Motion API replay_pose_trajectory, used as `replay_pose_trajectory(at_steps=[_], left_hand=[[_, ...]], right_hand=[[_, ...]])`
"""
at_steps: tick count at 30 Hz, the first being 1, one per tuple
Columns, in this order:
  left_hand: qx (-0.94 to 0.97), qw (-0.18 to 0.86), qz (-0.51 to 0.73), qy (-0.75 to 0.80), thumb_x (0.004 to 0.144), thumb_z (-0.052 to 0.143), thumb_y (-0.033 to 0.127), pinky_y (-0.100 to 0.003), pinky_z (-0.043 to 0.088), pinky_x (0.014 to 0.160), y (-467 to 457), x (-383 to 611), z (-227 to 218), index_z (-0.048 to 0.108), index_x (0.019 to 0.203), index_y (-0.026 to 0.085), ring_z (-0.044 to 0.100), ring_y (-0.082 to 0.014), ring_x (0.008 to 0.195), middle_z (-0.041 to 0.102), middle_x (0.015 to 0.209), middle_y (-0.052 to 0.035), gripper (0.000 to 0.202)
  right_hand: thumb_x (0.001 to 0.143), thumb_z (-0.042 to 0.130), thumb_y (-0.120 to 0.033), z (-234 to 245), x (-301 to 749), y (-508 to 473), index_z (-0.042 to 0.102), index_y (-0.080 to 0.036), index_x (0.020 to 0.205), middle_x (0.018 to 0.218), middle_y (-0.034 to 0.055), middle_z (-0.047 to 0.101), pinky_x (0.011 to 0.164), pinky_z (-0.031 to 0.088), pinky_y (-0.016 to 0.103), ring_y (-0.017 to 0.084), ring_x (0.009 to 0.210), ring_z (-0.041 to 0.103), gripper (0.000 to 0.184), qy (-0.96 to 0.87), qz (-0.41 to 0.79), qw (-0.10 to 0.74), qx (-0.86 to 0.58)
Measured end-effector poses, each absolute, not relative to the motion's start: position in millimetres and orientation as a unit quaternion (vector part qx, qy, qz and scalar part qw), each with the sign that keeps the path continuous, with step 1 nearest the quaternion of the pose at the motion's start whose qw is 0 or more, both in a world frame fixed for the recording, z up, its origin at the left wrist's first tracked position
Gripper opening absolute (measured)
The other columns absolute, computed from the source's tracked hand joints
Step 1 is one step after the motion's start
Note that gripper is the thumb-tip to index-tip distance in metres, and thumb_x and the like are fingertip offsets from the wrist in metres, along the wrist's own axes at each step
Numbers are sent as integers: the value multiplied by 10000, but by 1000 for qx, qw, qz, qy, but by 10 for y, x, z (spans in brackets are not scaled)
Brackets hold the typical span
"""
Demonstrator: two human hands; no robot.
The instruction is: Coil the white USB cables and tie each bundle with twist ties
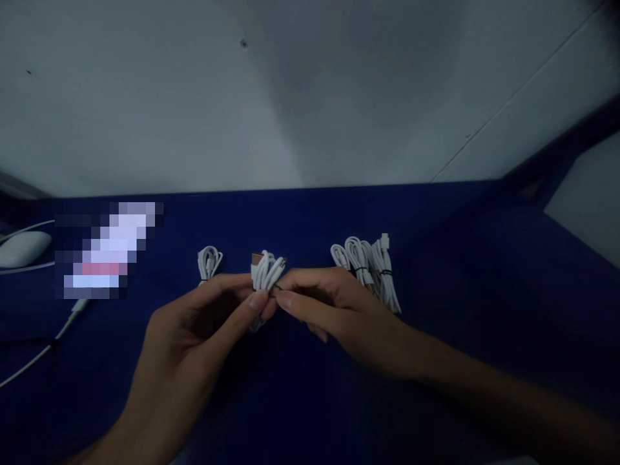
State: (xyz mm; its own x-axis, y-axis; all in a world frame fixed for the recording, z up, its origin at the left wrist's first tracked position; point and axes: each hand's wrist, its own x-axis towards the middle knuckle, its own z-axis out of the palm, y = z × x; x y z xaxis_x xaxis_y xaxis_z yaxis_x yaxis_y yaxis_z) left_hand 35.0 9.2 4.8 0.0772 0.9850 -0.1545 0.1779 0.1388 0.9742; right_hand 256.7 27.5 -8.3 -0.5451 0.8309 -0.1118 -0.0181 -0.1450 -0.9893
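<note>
Over the dark blue table [436,361], both hands meet on a coiled white cable [265,271]. My left hand [203,323] pinches the bundle from the left with thumb and fingers closed. From the right, my right hand [329,303] pinches the coil's middle, where a thin dark tie seems to sit. An orange-tipped plug sticks out at the top of the coil.
A small coiled white cable [209,263] lies left of the hands. A pile of several bundled white cables [371,268] lies behind my right hand. At the far left are a white mouse [22,248], a loose white cord [48,345] and a blurred patch. A pale wall rises behind the table.
</note>
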Motion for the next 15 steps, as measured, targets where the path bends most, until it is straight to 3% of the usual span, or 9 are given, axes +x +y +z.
replay_pose_trajectory(at_steps=[8,15], left_hand=[[515,510,388,569,912,965,490,-237,641,828,97,320,31,939,1074,397,846,-202,886,909,916,32,189],[507,532,393,553,897,979,366,-220,629,846,109,325,6,920,1067,381,847,-198,943,918,1014,40,180]], right_hand=[[1173,644,-453,-47,2554,278,837,-228,1070,729,-55,574,586,391,267,105,601,498,315,-561,662,284,-407],[1163,638,-494,-61,2557,271,830,-242,1089,712,-39,573,568,377,275,128,594,492,325,-565,652,277,-423]])
